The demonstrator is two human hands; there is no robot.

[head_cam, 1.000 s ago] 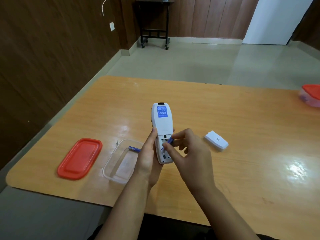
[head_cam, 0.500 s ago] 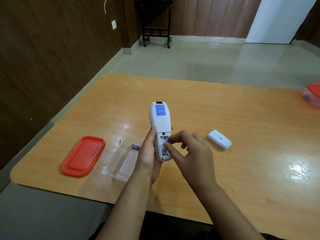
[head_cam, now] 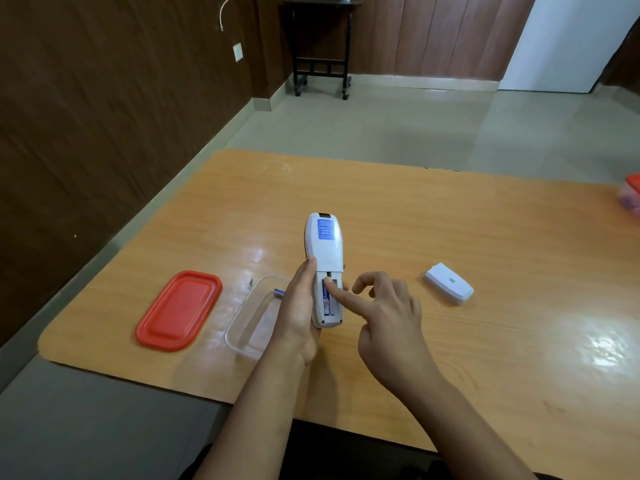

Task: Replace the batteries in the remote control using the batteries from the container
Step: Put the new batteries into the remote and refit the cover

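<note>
Left hand (head_cam: 300,315) holds white remote (head_cam: 325,258), back open, seemingly one battery (head_cam: 326,295) seated.

The left hand (head_cam: 299,311) grips the white remote control (head_cam: 325,258) back-up over the wooden table (head_cam: 485,237) while the right hand (head_cam: 388,320) presses a forefinger on a battery (head_cam: 325,299) in its open compartment, clear container (head_cam: 252,320) left

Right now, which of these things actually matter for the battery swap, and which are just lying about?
Part of the job:
remote control, held in the left hand
battery in its compartment, pressed by the right hand
spare battery in the clear container
battery cover
red lid

Just lying about:
red-lidded tub at the table's far right edge
</note>
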